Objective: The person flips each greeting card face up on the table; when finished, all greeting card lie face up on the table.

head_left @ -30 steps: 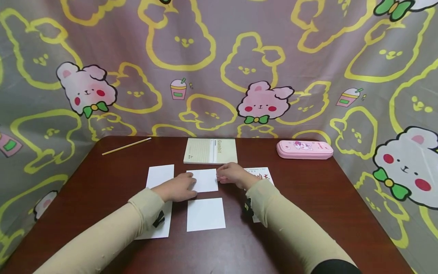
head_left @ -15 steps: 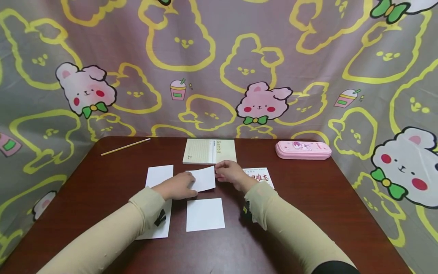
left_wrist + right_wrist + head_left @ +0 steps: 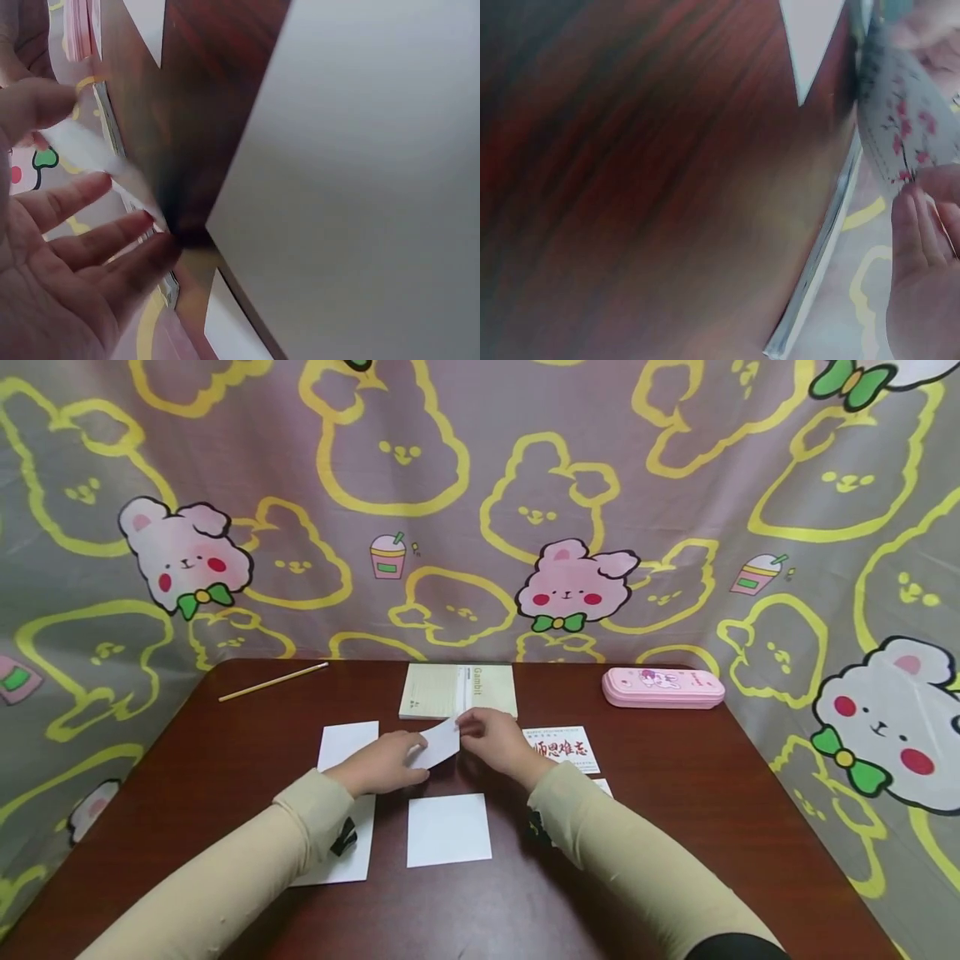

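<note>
A small white card point(image 3: 441, 743), tilted and slightly bent, is raised from the table between my two hands. My left hand point(image 3: 379, 764) holds its left end between thumb and fingers. At the opposite end, the fingertips of my right hand point(image 3: 498, 743) pinch the edge. In the right wrist view the underside of the card point(image 3: 907, 124) shows printed red blossoms on a dark branch. Nearer me lies a square white card point(image 3: 450, 831), flat and blank on top. Right of my right hand is a card with red characters point(image 3: 564, 749), partly under the forearm.
White cards point(image 3: 351, 743) lie beneath and beside the left forearm. A cream notebook point(image 3: 435, 689) is at the back middle, a pencil point(image 3: 273, 682) at back left, and a pink pencil case point(image 3: 663, 688) at back right. A patterned curtain point(image 3: 450, 527) hangs behind the table point(image 3: 517, 902).
The small card lay flat a second ago; its right end has come up and moved left with my right hand. More of the red-character card shows. The left hand has shifted only slightly.
</note>
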Demonstrator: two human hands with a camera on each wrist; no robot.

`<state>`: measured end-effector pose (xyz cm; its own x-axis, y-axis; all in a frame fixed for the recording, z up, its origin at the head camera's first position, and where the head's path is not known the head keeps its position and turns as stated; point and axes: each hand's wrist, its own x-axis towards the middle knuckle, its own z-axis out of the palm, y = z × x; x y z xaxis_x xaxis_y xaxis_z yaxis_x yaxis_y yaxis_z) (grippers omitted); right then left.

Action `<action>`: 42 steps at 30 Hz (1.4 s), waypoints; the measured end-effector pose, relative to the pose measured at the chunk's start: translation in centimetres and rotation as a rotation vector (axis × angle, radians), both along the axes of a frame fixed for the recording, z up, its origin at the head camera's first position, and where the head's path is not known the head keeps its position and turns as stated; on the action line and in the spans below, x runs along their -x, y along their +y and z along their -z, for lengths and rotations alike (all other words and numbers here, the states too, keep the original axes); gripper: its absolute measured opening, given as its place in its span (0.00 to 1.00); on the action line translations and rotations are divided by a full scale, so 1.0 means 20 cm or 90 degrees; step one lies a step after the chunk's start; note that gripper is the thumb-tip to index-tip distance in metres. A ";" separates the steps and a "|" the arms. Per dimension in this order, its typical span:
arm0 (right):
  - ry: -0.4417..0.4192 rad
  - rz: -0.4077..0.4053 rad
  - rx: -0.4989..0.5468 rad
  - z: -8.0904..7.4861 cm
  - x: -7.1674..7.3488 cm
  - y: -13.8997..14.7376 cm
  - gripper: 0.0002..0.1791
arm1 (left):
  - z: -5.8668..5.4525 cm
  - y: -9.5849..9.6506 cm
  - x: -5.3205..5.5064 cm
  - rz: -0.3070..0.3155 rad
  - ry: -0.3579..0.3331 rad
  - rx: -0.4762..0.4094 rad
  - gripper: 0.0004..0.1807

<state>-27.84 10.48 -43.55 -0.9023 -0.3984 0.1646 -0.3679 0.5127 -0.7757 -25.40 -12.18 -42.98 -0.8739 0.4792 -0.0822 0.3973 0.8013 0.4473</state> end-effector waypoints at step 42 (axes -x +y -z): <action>-0.256 0.176 0.000 0.05 0.03 0.18 0.04 | 0.08 0.12 -0.01 -0.302 -0.294 -0.497 0.24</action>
<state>-28.36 13.98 -44.58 -0.9665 -0.1342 -0.2186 0.1110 0.5496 -0.8280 -25.21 -9.73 -44.66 -0.9495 0.1567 -0.2719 -0.2281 0.2507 0.9408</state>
